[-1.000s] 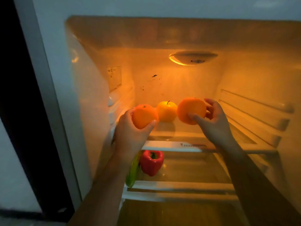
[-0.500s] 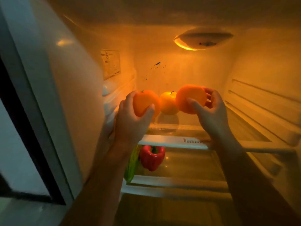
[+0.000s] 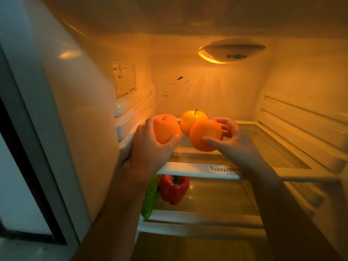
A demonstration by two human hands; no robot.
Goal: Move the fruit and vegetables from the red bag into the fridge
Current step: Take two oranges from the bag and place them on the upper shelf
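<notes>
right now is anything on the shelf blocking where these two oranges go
Nothing visible blocks them. The yellow apple sits at the back of the upper shelf, behind the left orange and right orange; the glass below them looks bare.

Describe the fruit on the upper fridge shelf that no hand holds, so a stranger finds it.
Look at the upper shelf of the lit fridge. Toward its back sits the yellow apple, between the left orange, gripped by the left hand, and the right orange, gripped by the right hand. It alone is paler, has a dark stem, and no hand holds it.
</notes>
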